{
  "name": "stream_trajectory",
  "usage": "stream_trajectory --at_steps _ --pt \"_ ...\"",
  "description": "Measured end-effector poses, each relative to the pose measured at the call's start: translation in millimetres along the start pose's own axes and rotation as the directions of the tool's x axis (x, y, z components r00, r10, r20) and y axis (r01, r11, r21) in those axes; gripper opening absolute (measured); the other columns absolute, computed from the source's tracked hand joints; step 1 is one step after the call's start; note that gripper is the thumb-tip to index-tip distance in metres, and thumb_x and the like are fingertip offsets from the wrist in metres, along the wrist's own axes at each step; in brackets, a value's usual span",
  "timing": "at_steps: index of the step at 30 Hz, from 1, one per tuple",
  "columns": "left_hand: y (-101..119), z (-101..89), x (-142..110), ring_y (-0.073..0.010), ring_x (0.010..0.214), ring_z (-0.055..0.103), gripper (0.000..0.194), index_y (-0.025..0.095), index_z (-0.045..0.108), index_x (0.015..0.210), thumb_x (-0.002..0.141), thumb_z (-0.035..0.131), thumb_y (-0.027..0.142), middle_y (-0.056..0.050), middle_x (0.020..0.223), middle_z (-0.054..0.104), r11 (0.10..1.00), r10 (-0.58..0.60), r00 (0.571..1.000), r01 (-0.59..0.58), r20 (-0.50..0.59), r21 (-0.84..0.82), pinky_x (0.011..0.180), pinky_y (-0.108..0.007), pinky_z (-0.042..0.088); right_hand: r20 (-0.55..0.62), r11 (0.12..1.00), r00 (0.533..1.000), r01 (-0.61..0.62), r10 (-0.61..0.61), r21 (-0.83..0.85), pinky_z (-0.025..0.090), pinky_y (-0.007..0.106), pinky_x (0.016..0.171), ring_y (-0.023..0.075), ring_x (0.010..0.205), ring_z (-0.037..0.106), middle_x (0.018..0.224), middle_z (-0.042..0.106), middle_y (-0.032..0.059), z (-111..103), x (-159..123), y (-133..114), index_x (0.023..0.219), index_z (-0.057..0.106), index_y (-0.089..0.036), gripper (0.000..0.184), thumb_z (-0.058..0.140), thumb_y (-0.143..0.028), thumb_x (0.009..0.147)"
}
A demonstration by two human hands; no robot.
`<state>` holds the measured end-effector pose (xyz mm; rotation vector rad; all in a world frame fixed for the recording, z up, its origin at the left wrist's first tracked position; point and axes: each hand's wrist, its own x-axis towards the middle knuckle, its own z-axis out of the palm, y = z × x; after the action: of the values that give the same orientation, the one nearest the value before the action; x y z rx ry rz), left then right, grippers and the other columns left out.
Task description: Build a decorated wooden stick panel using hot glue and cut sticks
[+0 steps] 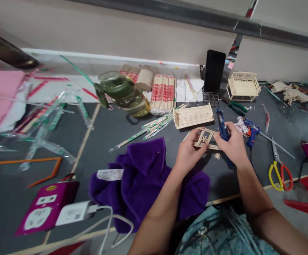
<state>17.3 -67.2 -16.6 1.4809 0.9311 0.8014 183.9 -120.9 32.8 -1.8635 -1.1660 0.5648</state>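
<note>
My left hand (pixel 189 151) grips a small frame of thin wooden sticks (pixel 208 137), with crossbars and a little star-shaped stick piece within it. My right hand (pixel 233 144) is closed around a blue pliers-like tool (pixel 223 128), its thumb against the frame's right end. The tool's jaws are partly hidden, so what they touch cannot be made out. Just below the frame, a loose star-shaped piece (pixel 217 156) lies on the dark table. Behind my hands sits a long open tray made of sticks (pixel 193 116).
A purple cloth (pixel 143 177) lies under my left forearm. At right are a blue glue gun (pixel 253 132), scissors (pixel 277 168) and green-handled pliers (pixel 236 107). A tilted green glass jug (pixel 124 92), wrapped chopsticks (pixel 163 92), a phone (pixel 214 71) and a stick-built bench (pixel 243 86) stand behind.
</note>
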Motion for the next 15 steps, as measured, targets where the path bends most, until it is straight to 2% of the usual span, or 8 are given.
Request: stream_trajectory --at_steps 6,11,15 --pt "-3.0 3.4 -0.1 -0.0212 0.086 0.075 0.055 0.022 0.064 0.139 0.085 0.071 0.029 -0.005 0.104 0.079 0.997 0.047 0.999 -0.046 -0.006 0.057 0.081 -0.032 0.057 -0.086 0.989 0.996 -0.041 0.029 -0.141 0.05 0.038 0.076 0.0236 0.073 0.064 0.085 0.071 0.0011 9.6 -3.0 -4.0 0.106 0.063 -0.028 0.03 0.066 -0.047 0.083" --pt "-3.6 5.2 -0.8 -0.0222 0.093 0.077 0.053 0.023 0.064 0.137 0.085 0.071 0.027 -0.006 0.113 0.08 0.995 0.078 0.997 -0.077 -0.007 0.056 0.086 -0.033 0.057 -0.111 0.992 0.993 -0.048 0.035 -0.12 0.05 0.038 0.078 0.025 0.077 0.066 0.085 0.07 0.0008 15.5 -3.8 -1.8 0.106 0.063 -0.029 0.03 0.067 -0.046 0.081" --pt "-4.4 5.6 1.0 -0.0215 0.09 0.076 0.055 0.022 0.063 0.137 0.084 0.074 0.028 -0.006 0.108 0.079 0.997 0.078 0.997 -0.078 -0.006 0.009 0.082 -0.032 0.058 -0.129 0.997 0.991 -0.049 0.041 -0.059 0.05 0.036 0.076 0.0235 0.075 0.064 0.083 0.069 -0.001 16.2 -5.3 1.6 0.103 0.062 -0.029 0.03 0.067 -0.045 0.079"
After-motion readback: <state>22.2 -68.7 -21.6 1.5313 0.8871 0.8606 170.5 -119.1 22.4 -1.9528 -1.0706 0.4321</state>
